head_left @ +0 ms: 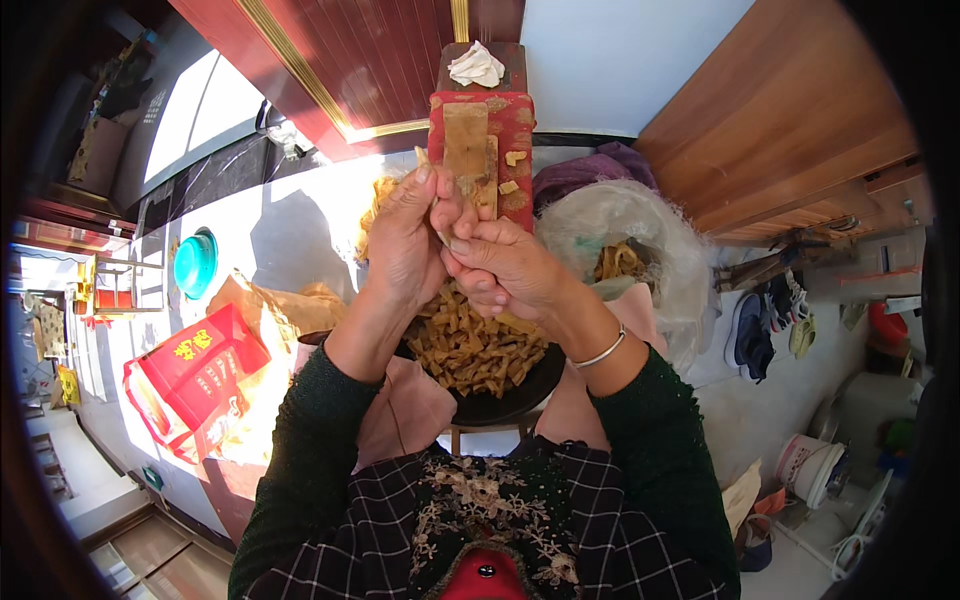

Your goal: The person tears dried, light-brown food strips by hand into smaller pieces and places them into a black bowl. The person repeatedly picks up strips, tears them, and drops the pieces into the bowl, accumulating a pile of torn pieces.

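Observation:
My left hand (400,240) and my right hand (505,262) are raised close together in front of me, fingers closed. A pale yellowish strip (421,157) sticks up past my left thumb. Both hands pinch it, though the fingers hide most of its length. Below them, a round black pan (545,378) holds a heap of yellowish-brown cut pieces (475,350). Beyond the hands stands a narrow bench with a red patterned cover (513,125); a wooden board (465,140) and a few small yellow pieces (514,158) lie on it. What the pieces are, I cannot tell.
To the right, a large clear plastic bag (600,215) holds darker strips (622,262), next to a purple cloth (595,172). On the left are a red bag (200,365), brown paper (290,310) and a turquoise basin (195,263). White crumpled tissue (476,65) tops the bench; shoes (752,335) lie right.

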Demonstrator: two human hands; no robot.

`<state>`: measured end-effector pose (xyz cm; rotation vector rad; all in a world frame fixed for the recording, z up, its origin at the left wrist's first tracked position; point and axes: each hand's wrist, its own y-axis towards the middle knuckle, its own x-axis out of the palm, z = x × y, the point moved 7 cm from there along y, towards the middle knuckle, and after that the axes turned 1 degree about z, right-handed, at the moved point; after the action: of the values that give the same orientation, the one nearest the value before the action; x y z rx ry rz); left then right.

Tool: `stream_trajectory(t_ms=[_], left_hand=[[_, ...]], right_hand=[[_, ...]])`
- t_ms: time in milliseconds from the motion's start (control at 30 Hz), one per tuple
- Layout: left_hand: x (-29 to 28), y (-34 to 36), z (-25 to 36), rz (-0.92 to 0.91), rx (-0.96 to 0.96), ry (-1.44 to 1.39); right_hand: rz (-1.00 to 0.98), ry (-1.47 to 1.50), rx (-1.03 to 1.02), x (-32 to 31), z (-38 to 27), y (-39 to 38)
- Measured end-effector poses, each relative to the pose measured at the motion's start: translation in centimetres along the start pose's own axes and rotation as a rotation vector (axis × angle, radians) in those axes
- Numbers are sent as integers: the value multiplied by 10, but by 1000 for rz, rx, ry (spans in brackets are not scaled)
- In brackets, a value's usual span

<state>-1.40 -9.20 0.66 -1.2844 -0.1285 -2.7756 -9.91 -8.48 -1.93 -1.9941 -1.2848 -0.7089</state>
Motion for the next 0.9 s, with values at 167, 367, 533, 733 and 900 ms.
stream_trajectory(t_ms=[167,367,533,733,900], left_hand=[[-19,0,46,268,250,189],[11,-27,42,-68,778,1211],[1,-24,6,-12,410,1055],[-26,-12,6,195,72,1136],[25,-24,28,-176,752,1353]], right_hand=[[0,-110,-20,-10,3,0],[132,-176,-328,-4,-16,4],[459,-1005,-738,-8,-31,-8],[514,-608,-443,-35,-20,-1],[37,172,84,-24,3,3]])
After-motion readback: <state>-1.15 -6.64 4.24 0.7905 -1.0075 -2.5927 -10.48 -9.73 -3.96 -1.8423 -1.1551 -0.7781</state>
